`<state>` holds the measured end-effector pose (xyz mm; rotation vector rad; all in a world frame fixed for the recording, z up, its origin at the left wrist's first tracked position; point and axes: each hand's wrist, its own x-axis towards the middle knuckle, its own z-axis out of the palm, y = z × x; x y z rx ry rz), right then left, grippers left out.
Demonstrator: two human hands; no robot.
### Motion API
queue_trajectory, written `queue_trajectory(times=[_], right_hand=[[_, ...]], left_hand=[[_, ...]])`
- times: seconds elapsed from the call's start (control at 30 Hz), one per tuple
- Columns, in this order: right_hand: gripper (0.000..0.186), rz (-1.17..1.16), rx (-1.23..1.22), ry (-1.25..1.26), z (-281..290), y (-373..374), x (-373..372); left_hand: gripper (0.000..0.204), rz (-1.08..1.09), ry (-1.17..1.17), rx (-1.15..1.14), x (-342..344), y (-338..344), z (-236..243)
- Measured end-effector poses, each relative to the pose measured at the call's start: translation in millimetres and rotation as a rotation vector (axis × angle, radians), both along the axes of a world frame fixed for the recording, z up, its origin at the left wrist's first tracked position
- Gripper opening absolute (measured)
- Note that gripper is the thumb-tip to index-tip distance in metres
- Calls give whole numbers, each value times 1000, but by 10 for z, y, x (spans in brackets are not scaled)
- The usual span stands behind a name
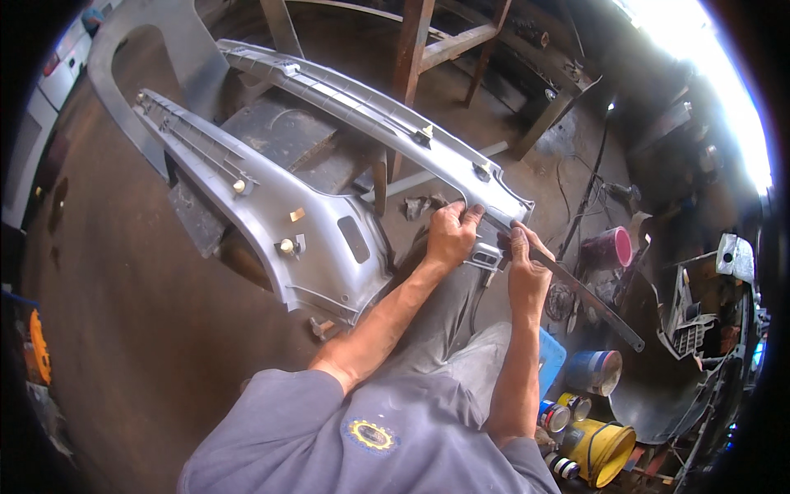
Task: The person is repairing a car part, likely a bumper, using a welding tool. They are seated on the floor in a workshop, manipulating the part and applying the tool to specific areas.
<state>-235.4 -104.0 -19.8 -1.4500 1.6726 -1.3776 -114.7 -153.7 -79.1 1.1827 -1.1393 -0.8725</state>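
Observation:
Two long silver-grey trim panels lie side by side ahead of me, each with small clips on its face. On the right trim panel, my left hand grips the near edge with bent fingers. My right hand is closed around a long flat dark metal strip with a hole in its far right end. The strip's other end meets the panel edge close to my left fingertips; the exact contact is hidden by my fingers. The left trim panel, with a rectangular opening, rests untouched left of my left forearm.
A hammer lies below the left panel. At right stand a pink bucket, a blue can, a yellow bucket and several small tins. A rusty metal frame rises behind the panels. Cables trail over the floor.

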Motion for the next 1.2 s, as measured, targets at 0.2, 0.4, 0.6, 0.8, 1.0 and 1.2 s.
queue_trajectory(times=[0.2, 0.4, 0.6, 0.8, 1.0, 1.2], right_hand=[[26, -72, 97, 336, 26, -86, 197], [23, -32, 33, 385, -53, -128, 227], [20, 9, -32, 394, -115, -144, 194], [16, 30, -95, 474, -236, -198, 145], [20, -1, -383, 575, -447, -179, 189], [20, -68, -113, 434, -280, -62, 325]], left_hand=[[31, -58, 85, 23, 17, -20, -8], [30, -51, 85, -4, 15, -57, -104], [28, -63, 98, -18, 12, -75, -117], [28, -85, 81, -26, 15, -130, -215], [28, -74, 86, -39, 10, -124, -164], [33, -5, -67, 128, 19, -181, -110]])
